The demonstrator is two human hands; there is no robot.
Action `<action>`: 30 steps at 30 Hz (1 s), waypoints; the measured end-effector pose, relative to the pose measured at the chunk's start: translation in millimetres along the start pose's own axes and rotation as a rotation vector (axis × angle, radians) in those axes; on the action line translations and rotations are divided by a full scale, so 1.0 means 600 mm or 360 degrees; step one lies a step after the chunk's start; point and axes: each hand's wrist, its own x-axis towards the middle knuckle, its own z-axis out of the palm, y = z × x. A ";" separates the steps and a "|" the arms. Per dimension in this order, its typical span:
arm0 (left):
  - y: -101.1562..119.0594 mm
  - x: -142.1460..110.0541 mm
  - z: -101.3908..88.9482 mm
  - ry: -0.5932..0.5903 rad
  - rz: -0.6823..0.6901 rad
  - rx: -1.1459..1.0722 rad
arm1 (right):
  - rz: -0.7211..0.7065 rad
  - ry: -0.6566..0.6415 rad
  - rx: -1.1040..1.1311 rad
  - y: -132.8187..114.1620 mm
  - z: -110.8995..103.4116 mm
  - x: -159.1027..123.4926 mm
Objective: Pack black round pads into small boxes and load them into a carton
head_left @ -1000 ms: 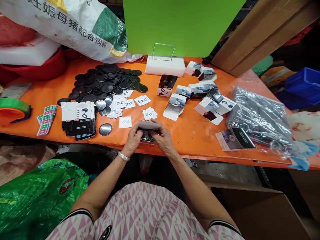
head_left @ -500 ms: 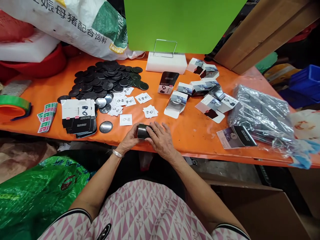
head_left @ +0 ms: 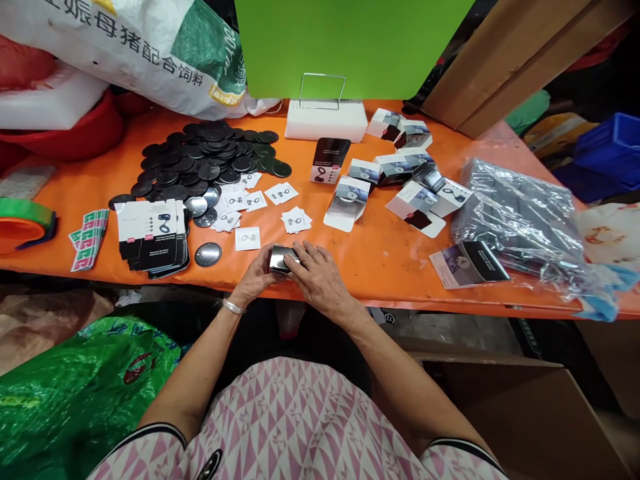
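Grip closed: my left hand and right hand wrap a glossy dark metal piece at six o'clock, fingers curled around it, just above the orange table. Some folded printed cartons stand made up at two o'clock, while the heap of black discs at ten o'clock, the stack of flat cards at nine and the white slips at twelve lie unboxed.

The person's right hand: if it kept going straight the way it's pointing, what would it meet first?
Most likely the shiny dark metal piece held between both hands. The right hand points towards it, and its fingers are resting on it, so there is no gap to cross.
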 end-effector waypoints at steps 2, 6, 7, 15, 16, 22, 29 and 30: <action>0.001 0.000 -0.001 0.0000 -0.0027 0.0027 | -0.0054 -0.0076 0.0047 0.003 -0.005 -0.005; 0.000 0.000 -0.007 0.0027 -0.0058 0.0137 | -0.0039 -0.0073 0.0129 -0.001 -0.001 -0.001; -0.002 0.002 -0.010 0.0032 -0.0054 0.0184 | -0.0017 -0.0055 0.0164 0.000 0.002 0.003; -0.010 0.013 -0.014 -0.0086 0.0114 0.0617 | 0.0930 0.0415 -0.0122 0.154 -0.041 -0.105; -0.010 0.013 -0.012 -0.0086 0.0109 0.0638 | 0.1067 0.0416 -0.0260 0.181 -0.051 -0.130; -0.009 0.009 -0.010 -0.0065 0.0064 0.0797 | 0.1278 0.0249 -0.0806 0.236 -0.069 -0.147; -0.011 0.008 -0.012 -0.0063 0.0018 0.0788 | 0.1546 -0.0201 -0.0063 0.247 -0.002 0.069; -0.011 0.008 -0.012 -0.0054 0.0012 0.0779 | 0.1592 -0.0247 -0.0004 0.253 0.004 0.083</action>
